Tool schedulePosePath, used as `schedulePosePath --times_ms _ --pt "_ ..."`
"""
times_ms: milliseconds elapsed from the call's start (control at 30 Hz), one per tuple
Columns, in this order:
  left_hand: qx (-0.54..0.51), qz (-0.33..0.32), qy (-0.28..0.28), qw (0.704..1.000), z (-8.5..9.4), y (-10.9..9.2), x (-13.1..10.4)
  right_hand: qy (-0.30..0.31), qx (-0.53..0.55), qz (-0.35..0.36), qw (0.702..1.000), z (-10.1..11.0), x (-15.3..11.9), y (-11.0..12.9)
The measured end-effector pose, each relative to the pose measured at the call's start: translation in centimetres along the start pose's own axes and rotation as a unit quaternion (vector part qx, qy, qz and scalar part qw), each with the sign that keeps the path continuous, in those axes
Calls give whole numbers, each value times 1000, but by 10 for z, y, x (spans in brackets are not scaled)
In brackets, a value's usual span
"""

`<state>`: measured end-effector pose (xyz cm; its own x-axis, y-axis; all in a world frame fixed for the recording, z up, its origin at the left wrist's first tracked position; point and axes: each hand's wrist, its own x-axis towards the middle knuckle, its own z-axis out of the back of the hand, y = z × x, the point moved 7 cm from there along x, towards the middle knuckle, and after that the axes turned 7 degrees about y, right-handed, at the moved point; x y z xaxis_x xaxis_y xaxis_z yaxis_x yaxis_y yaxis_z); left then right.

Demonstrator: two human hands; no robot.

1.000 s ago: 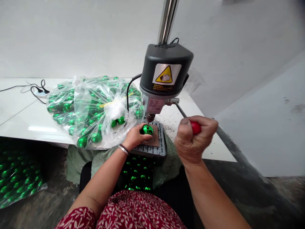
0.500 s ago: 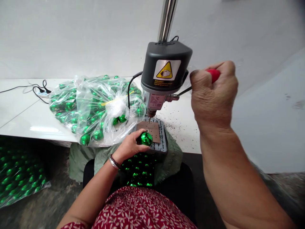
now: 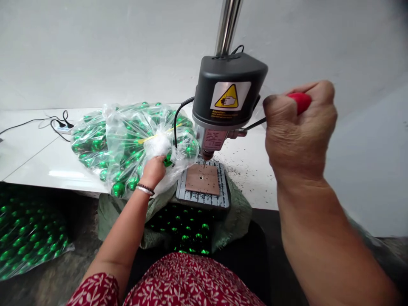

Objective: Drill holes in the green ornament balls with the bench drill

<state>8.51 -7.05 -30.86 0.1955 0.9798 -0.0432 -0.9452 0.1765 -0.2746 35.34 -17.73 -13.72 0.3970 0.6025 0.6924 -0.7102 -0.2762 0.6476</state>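
My right hand (image 3: 301,127) is wrapped round the red knob (image 3: 301,103) of the feed lever on a small dark grey drill press (image 3: 231,93). My left hand (image 3: 155,171) is at the mouth of a clear plastic bag (image 3: 127,140) filled with shiny green balls. Its fingertips are beside a green ball (image 3: 167,160) there; most of the fingers are hidden, so I cannot tell their grip. Under the thin drill bit (image 3: 205,163), a brown board (image 3: 208,185) with a small hole lies on the slotted metal base (image 3: 186,196), with no ball on it.
Dark shavings (image 3: 245,170) are scattered over the white table (image 3: 28,157) right of the base. Below the base, many green balls (image 3: 191,231) lie in an open green woven sack (image 3: 236,212). Another clear bag of balls (image 3: 28,233) is at lower left. A power strip (image 3: 63,128) sits behind.
The green ball is no longer in my left hand or above the base. My left hand has moved left to the clear bag's opening. My right hand still grips the lever knob.
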Motion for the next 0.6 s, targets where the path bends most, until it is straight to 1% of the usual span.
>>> schedulePosePath --times_ms 100,167,200,267,333,400,467,500,533,600 --pt "69 -13 58 996 -13 -2 27 1 -6 27 1000 0 0 2" --pt "101 -18 90 991 -21 -3 37 0 -7 19 1000 0 -1 1" --pt "112 -16 97 989 -24 -3 40 0 -8 16 1000 0 0 0" --pt "119 -9 94 988 -27 -2 43 -2 -6 15 1000 0 0 1" --pt "100 -3 73 992 -25 2 40 -6 3 7 1000 0 0 1" --pt "38 6 37 999 -16 9 28 -6 11 -18 1000 0 0 -1" --pt "-83 1 -1 997 -3 14 8 -2 11 -32 999 -2 0 -3" --pt "-163 -12 -11 987 3 16 -3 0 10 -32 999 -2 0 -3" --pt "-244 -34 -13 969 7 15 -16 1 9 -29 1000 -3 -1 -2" --pt "-385 -87 5 919 11 7 -39 1 7 -20 1000 -3 -1 -1"
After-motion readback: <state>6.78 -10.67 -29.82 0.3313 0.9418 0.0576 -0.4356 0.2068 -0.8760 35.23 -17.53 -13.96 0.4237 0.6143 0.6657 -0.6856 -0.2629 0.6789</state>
